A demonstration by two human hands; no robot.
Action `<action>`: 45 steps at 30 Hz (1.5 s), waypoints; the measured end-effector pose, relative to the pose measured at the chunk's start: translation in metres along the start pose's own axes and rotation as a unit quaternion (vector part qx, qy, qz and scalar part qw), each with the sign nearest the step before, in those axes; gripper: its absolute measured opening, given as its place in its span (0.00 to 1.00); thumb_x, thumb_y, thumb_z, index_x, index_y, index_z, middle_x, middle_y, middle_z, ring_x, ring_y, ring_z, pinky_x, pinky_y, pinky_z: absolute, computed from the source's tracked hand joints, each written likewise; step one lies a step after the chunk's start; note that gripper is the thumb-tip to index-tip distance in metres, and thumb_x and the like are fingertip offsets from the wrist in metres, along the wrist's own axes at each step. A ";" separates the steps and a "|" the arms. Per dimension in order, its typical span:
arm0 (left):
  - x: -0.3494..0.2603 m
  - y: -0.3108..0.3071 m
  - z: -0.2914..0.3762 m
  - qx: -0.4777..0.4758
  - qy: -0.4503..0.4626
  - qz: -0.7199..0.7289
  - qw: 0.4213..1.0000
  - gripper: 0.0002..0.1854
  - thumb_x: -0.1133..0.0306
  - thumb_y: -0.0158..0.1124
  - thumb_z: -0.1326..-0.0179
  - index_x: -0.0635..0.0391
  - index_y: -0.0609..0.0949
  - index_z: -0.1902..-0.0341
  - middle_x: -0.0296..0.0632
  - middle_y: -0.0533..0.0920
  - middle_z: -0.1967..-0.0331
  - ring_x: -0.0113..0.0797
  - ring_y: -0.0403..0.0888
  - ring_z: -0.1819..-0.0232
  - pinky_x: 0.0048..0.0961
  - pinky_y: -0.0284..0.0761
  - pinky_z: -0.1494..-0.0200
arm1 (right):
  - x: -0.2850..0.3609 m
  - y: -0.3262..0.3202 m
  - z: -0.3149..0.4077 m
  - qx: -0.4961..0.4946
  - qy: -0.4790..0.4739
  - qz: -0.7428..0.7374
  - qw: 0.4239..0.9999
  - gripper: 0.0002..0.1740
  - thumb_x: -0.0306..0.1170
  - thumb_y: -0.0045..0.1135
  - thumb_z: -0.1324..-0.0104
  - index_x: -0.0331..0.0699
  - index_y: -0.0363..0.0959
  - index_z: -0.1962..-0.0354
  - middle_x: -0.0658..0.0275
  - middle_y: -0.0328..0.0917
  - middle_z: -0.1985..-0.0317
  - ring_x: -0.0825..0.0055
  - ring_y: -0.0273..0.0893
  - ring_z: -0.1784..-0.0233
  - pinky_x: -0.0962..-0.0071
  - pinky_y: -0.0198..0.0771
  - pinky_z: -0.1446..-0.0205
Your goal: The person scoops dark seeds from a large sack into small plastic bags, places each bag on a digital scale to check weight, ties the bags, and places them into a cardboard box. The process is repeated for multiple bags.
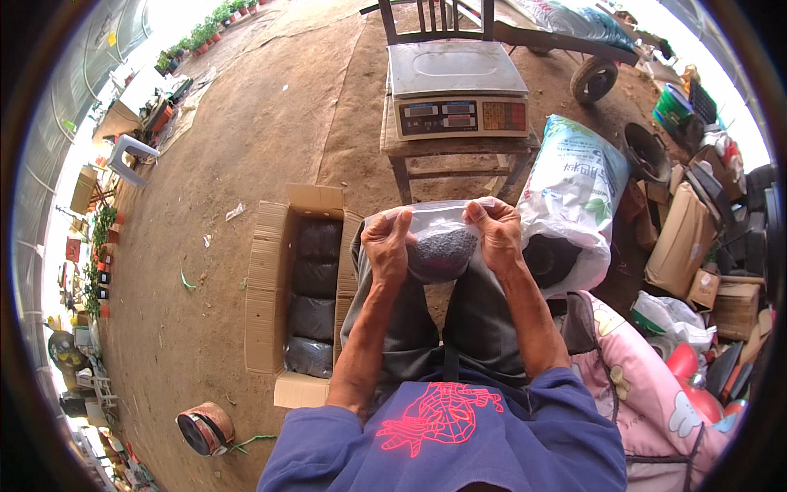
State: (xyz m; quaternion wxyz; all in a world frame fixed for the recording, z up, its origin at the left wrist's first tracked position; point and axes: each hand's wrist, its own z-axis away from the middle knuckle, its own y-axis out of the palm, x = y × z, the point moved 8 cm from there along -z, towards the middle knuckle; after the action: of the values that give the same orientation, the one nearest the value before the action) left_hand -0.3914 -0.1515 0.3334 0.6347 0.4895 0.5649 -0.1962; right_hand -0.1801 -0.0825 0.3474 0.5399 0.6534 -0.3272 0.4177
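Between my knees hangs a clear plastic bag (441, 253) partly filled with dark granules. My left hand (388, 243) pinches the left end of its top edge, and my right hand (497, 234) pinches the right end, so the edge is drawn out between them. To the left stands an open cardboard box (267, 289) holding several filled bags (313, 317) of dark material in a row. Right of my right hand, a large printed sack (575, 169) lies with its mouth towards me and dark material inside. Ahead, a digital weighing scale (458, 67) rests on a wooden chair (430, 147).
A cart wheel (594, 80) is at the upper right, near a dark bucket (645, 150). Cardboard pieces (682, 240) and a pink padded cloth (645, 381) lie on the right. At left are a grey plastic stool (130, 158) and a round tin (206, 427) on the ground.
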 end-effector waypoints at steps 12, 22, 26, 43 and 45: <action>0.013 -0.002 -0.001 0.003 -0.062 0.059 0.996 0.12 0.60 0.73 0.35 0.56 0.84 0.65 0.26 0.78 0.77 0.17 0.68 0.76 0.17 0.64 0.71 | -0.006 -0.005 -0.001 0.019 0.030 -0.024 0.999 0.12 0.33 0.74 0.38 0.32 0.84 0.66 0.64 0.84 0.71 0.79 0.78 0.69 0.79 0.73 0.59; 0.021 0.000 -0.006 0.040 -0.094 0.120 0.988 0.10 0.64 0.73 0.35 0.57 0.86 0.62 0.28 0.82 0.77 0.17 0.72 0.78 0.17 0.65 0.72 | -0.009 -0.002 -0.006 0.036 0.054 -0.007 0.998 0.10 0.29 0.74 0.38 0.33 0.83 0.64 0.68 0.84 0.71 0.84 0.77 0.68 0.82 0.72 0.61; 0.017 0.002 -0.005 0.040 -0.092 0.078 0.992 0.08 0.67 0.75 0.37 0.57 0.86 0.61 0.28 0.83 0.76 0.17 0.72 0.77 0.17 0.65 0.72 | -0.005 0.005 -0.005 0.082 0.089 0.011 0.993 0.09 0.29 0.75 0.39 0.33 0.84 0.65 0.69 0.84 0.70 0.85 0.77 0.67 0.82 0.72 0.61; 0.006 0.017 -0.005 0.100 -0.133 0.105 0.980 0.08 0.73 0.76 0.40 0.60 0.86 0.59 0.31 0.85 0.70 0.17 0.76 0.72 0.17 0.69 0.67 | -0.008 0.017 -0.003 0.057 0.083 -0.009 0.995 0.07 0.28 0.74 0.39 0.35 0.83 0.67 0.72 0.81 0.71 0.86 0.75 0.68 0.84 0.68 0.61; 0.003 0.020 -0.005 0.120 -0.136 0.058 0.982 0.08 0.73 0.76 0.40 0.61 0.86 0.59 0.33 0.86 0.69 0.19 0.79 0.69 0.18 0.73 0.63 | -0.007 0.022 -0.003 0.096 0.089 0.018 0.991 0.07 0.27 0.75 0.40 0.34 0.83 0.68 0.72 0.82 0.71 0.85 0.75 0.68 0.83 0.68 0.61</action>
State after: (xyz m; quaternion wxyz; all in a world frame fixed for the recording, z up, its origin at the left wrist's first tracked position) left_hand -0.3774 -0.1376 0.3392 0.6526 0.5629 0.4162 -0.2898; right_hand -0.2032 -0.0842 0.3512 0.4942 0.6566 -0.2481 0.5129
